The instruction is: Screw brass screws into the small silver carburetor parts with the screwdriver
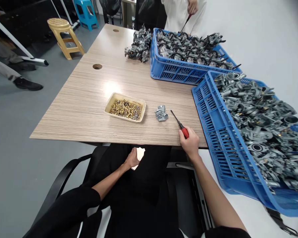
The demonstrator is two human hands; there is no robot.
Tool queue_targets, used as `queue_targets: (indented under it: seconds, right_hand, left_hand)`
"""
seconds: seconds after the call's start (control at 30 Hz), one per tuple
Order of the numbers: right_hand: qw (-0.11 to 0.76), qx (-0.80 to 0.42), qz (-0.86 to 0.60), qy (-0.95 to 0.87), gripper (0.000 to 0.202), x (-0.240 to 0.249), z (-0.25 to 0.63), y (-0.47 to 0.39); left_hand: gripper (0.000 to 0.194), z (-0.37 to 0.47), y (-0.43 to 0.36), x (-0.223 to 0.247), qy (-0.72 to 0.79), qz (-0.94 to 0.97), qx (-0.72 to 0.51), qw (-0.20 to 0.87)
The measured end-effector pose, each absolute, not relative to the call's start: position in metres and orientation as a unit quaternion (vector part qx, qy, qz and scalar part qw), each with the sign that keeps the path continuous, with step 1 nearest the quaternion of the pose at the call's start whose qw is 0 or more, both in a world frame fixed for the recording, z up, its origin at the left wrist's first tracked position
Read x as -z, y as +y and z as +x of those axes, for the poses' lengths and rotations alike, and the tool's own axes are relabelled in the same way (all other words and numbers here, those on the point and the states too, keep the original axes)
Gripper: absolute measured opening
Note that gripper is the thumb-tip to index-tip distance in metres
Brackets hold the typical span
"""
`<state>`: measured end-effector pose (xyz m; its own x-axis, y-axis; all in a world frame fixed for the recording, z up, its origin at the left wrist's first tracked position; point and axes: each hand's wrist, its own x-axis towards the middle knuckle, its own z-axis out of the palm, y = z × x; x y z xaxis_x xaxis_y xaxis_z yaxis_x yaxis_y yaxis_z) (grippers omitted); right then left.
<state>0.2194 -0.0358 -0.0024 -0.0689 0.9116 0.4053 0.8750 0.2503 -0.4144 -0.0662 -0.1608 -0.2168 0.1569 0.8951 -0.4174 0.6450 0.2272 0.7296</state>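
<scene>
My right hand (190, 141) is closed around the red handle of a screwdriver (183, 129) at the table's front edge. The screwdriver's dark shaft points away and to the left, its tip near a small grey metal carburetor body (161, 113) lying on the tabletop. Low over my lap, my left hand (132, 158) grips a white piece (140, 154) that looks like paper or cloth; its exact kind is unclear. A cream plastic tray (107, 107) filled with small brass screw-like parts (125, 109) sits left of the carburetor body.
To the right stands a blue crate (220, 122) heaped with grey metal castings. Behind it, another blue crate (173, 74) holds carburetors, with more carburetors (140, 46) piled beside it. Across the table a person's hand (193, 6) holds a screwdriver. A yellow stool (66, 38) stands left.
</scene>
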Motion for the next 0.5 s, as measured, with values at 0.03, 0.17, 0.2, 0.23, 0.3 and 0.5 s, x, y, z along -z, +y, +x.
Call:
queue_targets:
  seconds: [0.03, 0.17, 0.2, 0.23, 0.3, 0.5]
  right_hand:
    - [0.304, -0.029, -0.611, -0.730, 0.023, 0.002, 0.219, -0.036]
    - [0.307, -0.026, -0.612, -0.729, 0.023, 0.002, 0.219, -0.036]
    - [0.307, -0.025, -0.612, -0.729, 0.023, 0.003, 0.219, -0.036]
    - [0.308, -0.025, -0.611, -0.729, 0.024, 0.003, 0.220, -0.036]
    - [0.309, -0.024, -0.610, -0.729, 0.023, 0.003, 0.220, -0.036]
    - [0.312, -0.024, -0.609, -0.729, 0.023, 0.003, 0.219, -0.036]
  left_hand:
    - [0.086, -0.066, -0.162, 0.218, 0.620, 0.614, -0.137, 0.469]
    - [0.093, -0.064, -0.168, 0.222, 0.602, 0.610, -0.161, 0.491]
    - [0.094, -0.064, -0.168, 0.222, 0.602, 0.601, -0.174, 0.497]
    - [0.096, -0.065, -0.168, 0.221, 0.601, 0.591, -0.189, 0.503]
    - [0.101, -0.066, -0.164, 0.219, 0.599, 0.565, -0.220, 0.523]
    - [0.091, -0.072, -0.147, 0.215, 0.587, 0.438, -0.268, 0.626]
